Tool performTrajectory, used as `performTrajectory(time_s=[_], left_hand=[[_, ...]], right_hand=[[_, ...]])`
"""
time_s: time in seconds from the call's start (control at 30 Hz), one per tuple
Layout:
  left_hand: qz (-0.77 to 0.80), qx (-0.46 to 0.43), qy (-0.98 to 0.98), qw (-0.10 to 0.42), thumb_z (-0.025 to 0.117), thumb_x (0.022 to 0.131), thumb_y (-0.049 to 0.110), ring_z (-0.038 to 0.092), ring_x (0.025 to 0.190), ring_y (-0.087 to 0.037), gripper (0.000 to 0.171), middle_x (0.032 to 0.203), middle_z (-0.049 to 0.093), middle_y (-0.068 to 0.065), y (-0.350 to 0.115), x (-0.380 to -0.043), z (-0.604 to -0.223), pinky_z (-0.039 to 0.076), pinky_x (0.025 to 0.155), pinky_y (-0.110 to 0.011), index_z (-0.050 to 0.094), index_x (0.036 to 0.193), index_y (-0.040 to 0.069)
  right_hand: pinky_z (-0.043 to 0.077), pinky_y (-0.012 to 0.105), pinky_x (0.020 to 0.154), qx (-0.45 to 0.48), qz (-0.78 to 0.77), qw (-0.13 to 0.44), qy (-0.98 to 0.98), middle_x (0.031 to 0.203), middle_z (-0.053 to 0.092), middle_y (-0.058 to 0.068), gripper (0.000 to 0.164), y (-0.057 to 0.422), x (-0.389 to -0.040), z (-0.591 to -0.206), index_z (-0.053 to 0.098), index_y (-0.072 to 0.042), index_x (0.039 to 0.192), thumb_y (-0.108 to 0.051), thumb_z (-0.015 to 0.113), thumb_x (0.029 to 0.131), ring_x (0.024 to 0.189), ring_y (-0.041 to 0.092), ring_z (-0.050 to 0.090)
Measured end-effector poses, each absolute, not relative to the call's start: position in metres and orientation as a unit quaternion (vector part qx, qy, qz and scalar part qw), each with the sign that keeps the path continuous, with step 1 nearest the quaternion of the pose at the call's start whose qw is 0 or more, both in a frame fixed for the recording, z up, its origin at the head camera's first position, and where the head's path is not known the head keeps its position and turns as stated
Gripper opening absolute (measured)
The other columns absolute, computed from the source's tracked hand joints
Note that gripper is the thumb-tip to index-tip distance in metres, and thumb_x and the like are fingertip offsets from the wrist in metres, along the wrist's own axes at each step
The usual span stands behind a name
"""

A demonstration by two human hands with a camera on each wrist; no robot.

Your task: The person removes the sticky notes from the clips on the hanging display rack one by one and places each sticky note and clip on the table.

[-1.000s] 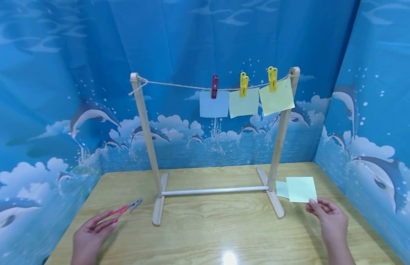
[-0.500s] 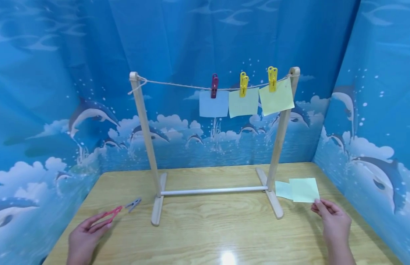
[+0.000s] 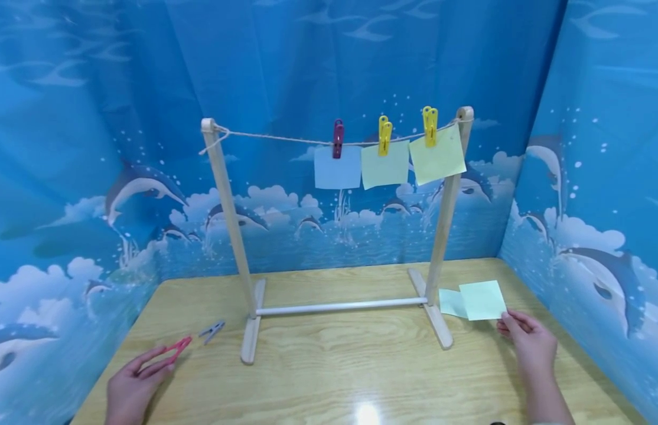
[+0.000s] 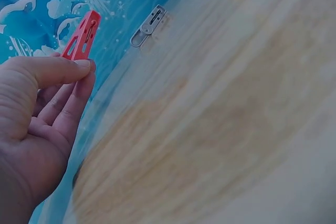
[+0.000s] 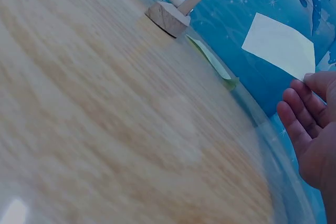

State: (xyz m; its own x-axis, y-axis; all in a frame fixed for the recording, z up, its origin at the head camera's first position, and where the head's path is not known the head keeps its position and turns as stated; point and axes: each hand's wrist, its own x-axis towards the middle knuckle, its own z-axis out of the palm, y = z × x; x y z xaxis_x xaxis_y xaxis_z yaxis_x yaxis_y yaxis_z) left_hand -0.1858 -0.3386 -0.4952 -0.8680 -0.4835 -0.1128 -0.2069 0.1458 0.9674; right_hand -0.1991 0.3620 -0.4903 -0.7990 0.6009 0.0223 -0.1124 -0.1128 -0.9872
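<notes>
Between thumb and fingers, my left hand (image 3: 131, 386) pinches a red clothespin (image 4: 83, 35), raised over the table's left side. A grey clothespin (image 3: 212, 332) lies on the table just beyond it. On the right, my right hand (image 3: 530, 339) pinches a pale green paper square (image 3: 483, 300) by its near corner; the right wrist view shows the sheet (image 5: 281, 44) held up off the table. Behind it, more pale green paper (image 3: 452, 303) lies by the stand's right foot, partly hidden in the head view.
A wooden stand (image 3: 230, 218) with a string (image 3: 276, 137) fills the middle. On the string hang a blue sheet (image 3: 336, 171), a green sheet (image 3: 384, 168) and a yellow-green sheet (image 3: 439, 158), held by a maroon clothespin (image 3: 338, 139) and two yellow ones. Dolphin-print curtains enclose the table.
My left hand has drawn back toward the near left with the red clothespin, away from the grey one. The right hand has tilted its paper slightly. The head view has shifted a little.
</notes>
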Motion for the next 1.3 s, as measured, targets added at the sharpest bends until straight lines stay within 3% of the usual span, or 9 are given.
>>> performTrajectory(time_s=[0.2, 0.47, 0.6, 0.77, 0.83, 0.97, 1.1, 1.2, 1.3], left_hand=[[-0.617, 0.176, -0.756, 0.127, 0.082, 0.074, -0.002, 0.068, 0.073, 0.002, 0.045, 0.080, 0.073, 0.011, -0.341, -0.185, -0.498, 0.047, 0.070, -0.005, 0.070, 0.117, 0.005], [-0.654, 0.119, -0.733, 0.145, 0.078, 0.073, -0.012, 0.069, 0.072, 0.000, 0.036, 0.080, 0.073, 0.010, -0.343, -0.185, -0.505, 0.052, 0.068, -0.010, 0.074, 0.104, 0.004], [-0.621, 0.152, -0.759, 0.120, 0.080, 0.073, -0.007, 0.068, 0.073, 0.001, 0.035, 0.081, 0.073, 0.009, -0.344, -0.188, -0.504, 0.051, 0.069, -0.009, 0.073, 0.106, 0.005], [-0.569, 0.177, -0.798, 0.086, 0.081, 0.074, -0.001, 0.068, 0.076, 0.000, 0.045, 0.087, 0.075, 0.000, -0.344, -0.191, -0.502, 0.048, 0.070, -0.007, 0.067, 0.117, 0.000], [-0.550, 0.175, -0.813, 0.081, 0.080, 0.075, 0.000, 0.068, 0.077, 0.000, 0.051, 0.090, 0.075, -0.003, -0.343, -0.192, -0.501, 0.047, 0.070, -0.006, 0.062, 0.122, -0.006], [-0.530, 0.164, -0.829, 0.065, 0.081, 0.075, 0.003, 0.068, 0.076, 0.000, 0.054, 0.094, 0.075, -0.006, -0.343, -0.194, -0.500, 0.048, 0.069, -0.008, 0.060, 0.124, -0.007], [-0.525, 0.153, -0.836, 0.050, 0.081, 0.077, 0.005, 0.067, 0.076, 0.000, 0.053, 0.096, 0.074, -0.009, -0.343, -0.195, -0.501, 0.052, 0.069, -0.013, 0.060, 0.124, -0.008], [-0.513, 0.148, -0.844, 0.045, 0.081, 0.078, 0.005, 0.066, 0.076, 0.001, 0.053, 0.098, 0.073, -0.010, -0.342, -0.196, -0.501, 0.053, 0.069, -0.015, 0.059, 0.124, -0.009], [-0.503, 0.147, -0.851, 0.037, 0.082, 0.077, 0.010, 0.065, 0.076, 0.002, 0.056, 0.097, 0.073, -0.010, -0.342, -0.196, -0.500, 0.052, 0.068, -0.015, 0.059, 0.125, -0.010]], right_hand=[[0.057, 0.019, 0.064, -0.228, 0.702, 0.250, -0.626, 0.073, 0.071, -0.005, 0.008, 0.367, -0.205, -0.494, 0.074, -0.012, 0.093, -0.006, 0.071, 0.089, 0.065, 0.007, 0.069], [0.055, 0.015, 0.058, -0.279, 0.643, 0.249, -0.668, 0.064, 0.066, -0.016, 0.018, 0.376, -0.213, -0.503, 0.072, -0.027, 0.078, -0.015, 0.071, 0.090, 0.060, 0.000, 0.065], [0.054, 0.015, 0.057, -0.287, 0.597, 0.246, -0.708, 0.063, 0.062, -0.023, 0.005, 0.379, -0.217, -0.508, 0.074, -0.018, 0.094, -0.017, 0.069, 0.091, 0.059, -0.002, 0.064], [0.051, 0.014, 0.053, -0.302, 0.511, 0.236, -0.770, 0.066, 0.059, -0.026, 0.037, 0.382, -0.219, -0.511, 0.065, 0.000, 0.121, -0.022, 0.068, 0.092, 0.057, -0.006, 0.058], [0.049, 0.013, 0.055, -0.307, 0.479, 0.235, -0.788, 0.069, 0.061, -0.022, 0.039, 0.383, -0.220, -0.511, 0.064, 0.001, 0.122, -0.025, 0.067, 0.093, 0.058, -0.009, 0.054], [0.043, 0.020, 0.065, -0.314, 0.423, 0.241, -0.815, 0.077, 0.070, -0.004, 0.037, 0.386, -0.223, -0.511, 0.067, -0.002, 0.120, -0.028, 0.064, 0.094, 0.060, -0.014, 0.043], [0.042, 0.031, 0.071, -0.307, 0.385, 0.258, -0.831, 0.085, 0.072, 0.012, 0.032, 0.386, -0.228, -0.514, 0.068, 0.001, 0.116, -0.022, 0.063, 0.094, 0.064, -0.003, 0.048], [0.043, 0.039, 0.073, -0.301, 0.370, 0.266, -0.838, 0.090, 0.070, 0.020, 0.030, 0.386, -0.230, -0.517, 0.068, 0.004, 0.113, -0.017, 0.062, 0.094, 0.072, 0.019, 0.058], [0.044, 0.047, 0.077, -0.302, 0.367, 0.257, -0.842, 0.097, 0.067, 0.026, 0.030, 0.384, -0.232, -0.518, 0.066, 0.007, 0.115, -0.015, 0.058, 0.095, 0.087, 0.037, 0.059]])
